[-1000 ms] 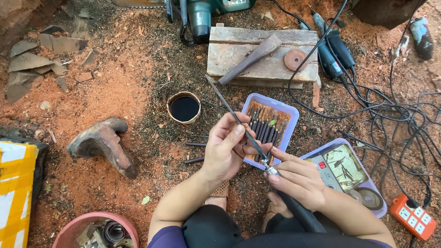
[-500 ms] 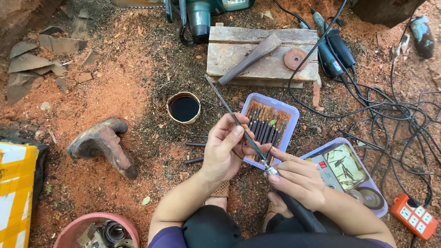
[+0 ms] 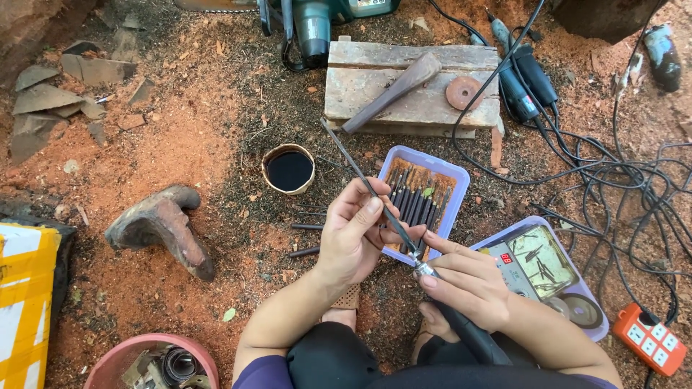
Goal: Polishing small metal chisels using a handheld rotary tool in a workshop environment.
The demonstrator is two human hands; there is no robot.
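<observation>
Left hand (image 3: 355, 236) is closed around a long thin metal rod (image 3: 364, 184), thumb pressed along its shaft; the rod runs up and away from the hand toward the wooden block (image 3: 404, 101) beyond it. Right hand (image 3: 472, 282) grips the dark handle of a rotary handpiece (image 3: 461, 328), fingertips pinched at its metal collar, where the rod's lower end meets it. Whether the rod is seated in the collar cannot be told.

Containers: just beyond both hands, partly covered by the left fingers, lies a lilac plastic tray (image 3: 455, 189), rectangular, holding a row of dark rods. Right of the right hand, a second lilac tray (image 3: 597, 325) holds a flat box with a small red display and a round disc; the wrist hides its near edge. Far right of that hand sits an orange socket strip (image 3: 650, 338), cut off at the frame edge. Far left of the left hand, a yellow and white package (image 3: 21, 302) is cut off by the frame; its markings are not legible. Near the left elbow a pink bowl (image 3: 115, 364) of metal parts is cut off below.

Beyond the left hand stands a small round cup (image 3: 290, 170) of dark liquid. A rusty disc (image 3: 463, 92) and a wooden mallet (image 3: 393, 90) rest on the block. Black cables (image 3: 613, 180) tangle right of the hands. A green power tool (image 3: 317, 21) is cut off at the top.
</observation>
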